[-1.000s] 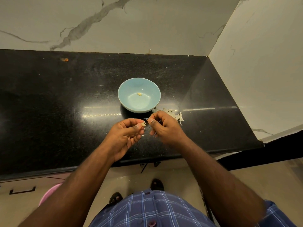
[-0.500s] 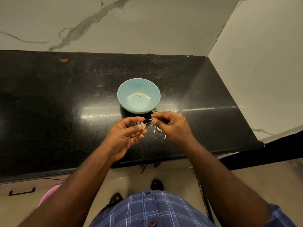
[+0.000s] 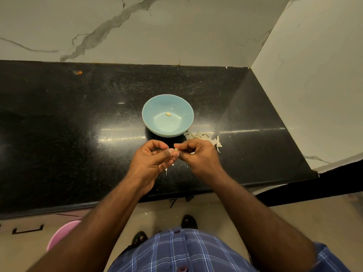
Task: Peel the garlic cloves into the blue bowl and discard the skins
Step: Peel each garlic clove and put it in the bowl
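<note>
Pale garlic clove (image 3: 175,149), small, pinched between both hands' fingers (image 3: 168,152).

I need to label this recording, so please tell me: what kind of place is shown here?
Most likely a home kitchen. A polished black stone countertop runs along a marble-patterned wall, a blue bowl with one peeled garlic clove stands on it, and garlic skins lie beside the bowl.

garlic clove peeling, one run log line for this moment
left hand + right hand: pinch garlic clove | blue bowl: one peeled clove | skins: on counter
</note>
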`<state>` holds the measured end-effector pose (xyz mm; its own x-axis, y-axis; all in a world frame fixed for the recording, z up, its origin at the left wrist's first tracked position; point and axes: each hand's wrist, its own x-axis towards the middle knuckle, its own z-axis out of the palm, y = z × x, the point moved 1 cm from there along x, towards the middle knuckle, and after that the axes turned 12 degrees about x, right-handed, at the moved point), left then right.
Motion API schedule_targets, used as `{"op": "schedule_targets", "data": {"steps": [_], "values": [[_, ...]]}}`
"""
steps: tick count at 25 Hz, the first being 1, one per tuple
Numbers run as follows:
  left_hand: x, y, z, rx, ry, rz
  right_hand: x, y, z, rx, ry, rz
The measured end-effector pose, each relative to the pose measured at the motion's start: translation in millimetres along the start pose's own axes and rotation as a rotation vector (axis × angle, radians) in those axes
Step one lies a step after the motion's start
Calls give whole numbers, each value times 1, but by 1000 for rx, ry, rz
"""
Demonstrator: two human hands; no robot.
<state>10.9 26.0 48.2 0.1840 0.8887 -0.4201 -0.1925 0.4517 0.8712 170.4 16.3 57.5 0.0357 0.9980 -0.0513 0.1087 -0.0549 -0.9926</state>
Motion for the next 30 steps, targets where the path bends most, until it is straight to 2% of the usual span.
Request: {"op": "schedule_targets", "data": {"steps": [6,10,17,21,23,26,30], "values": [[3,-5,0,151,47,111,0,3,-2,174,-18,125],[4,-6,0,131,47,104,0,3,-6,198,-56,166],[7,-7,-5,57,43,-2,0,7,-15,51,18,105],[9,-10,-7,41,21,-52,5,10,-32,-161,102,79],[9,-10,-6,65,16,-55,6,9,-31,-143,62,57],[8,-9,-2,125,3,-29,0,2,-16,-157,-97,78],[9,-11,-2,174,31,4,-2,1,-10,-260,-77,51]]}}
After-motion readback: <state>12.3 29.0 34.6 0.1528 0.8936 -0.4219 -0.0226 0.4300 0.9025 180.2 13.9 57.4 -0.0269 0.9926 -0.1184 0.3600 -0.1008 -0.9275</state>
